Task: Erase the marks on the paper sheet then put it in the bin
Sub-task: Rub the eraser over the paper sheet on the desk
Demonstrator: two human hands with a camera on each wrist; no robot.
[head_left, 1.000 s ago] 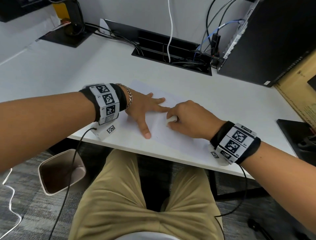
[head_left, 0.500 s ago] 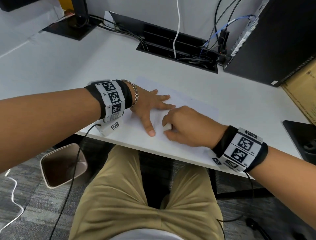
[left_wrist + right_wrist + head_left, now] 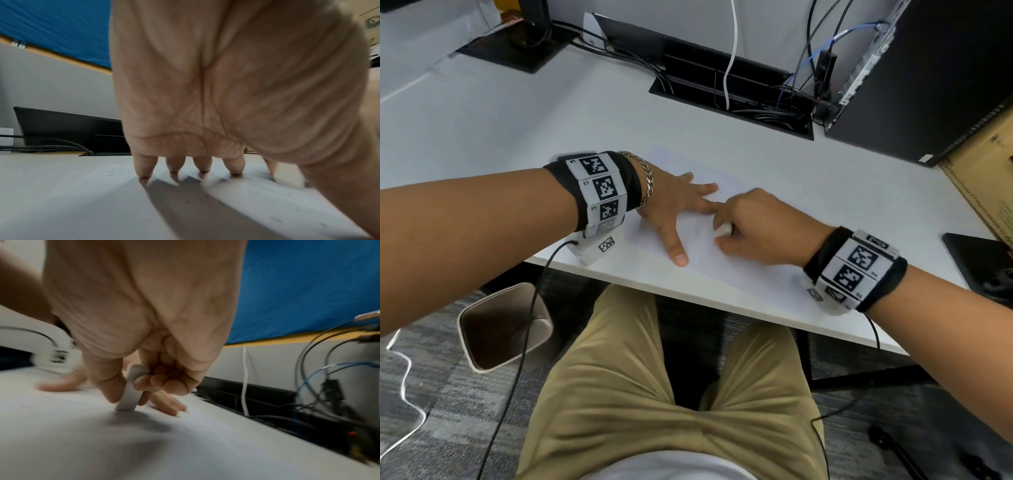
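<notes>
A white paper sheet (image 3: 698,240) lies flat on the white desk (image 3: 551,113) near its front edge. My left hand (image 3: 678,205) presses on the sheet with fingers spread and straight; its fingertips (image 3: 145,174) touch the paper. My right hand (image 3: 753,226) pinches a white eraser (image 3: 723,229) between thumb and fingers, and the eraser (image 3: 131,389) stands on its end on the sheet (image 3: 144,443). Small dark eraser crumbs dot the paper (image 3: 257,203). A beige bin (image 3: 503,327) stands on the floor at the lower left, under the desk's edge.
A black cable tray (image 3: 732,102) with several wires is sunk into the desk behind the sheet. A black computer case (image 3: 928,78) stands at the back right, a dark pad (image 3: 977,260) at the right edge. My legs in tan trousers (image 3: 671,394) are below the desk.
My right hand has slid the eraser back and forth over the sheet, ending slightly farther from the front edge. My left hand keeps pressing the paper in the same spot.
</notes>
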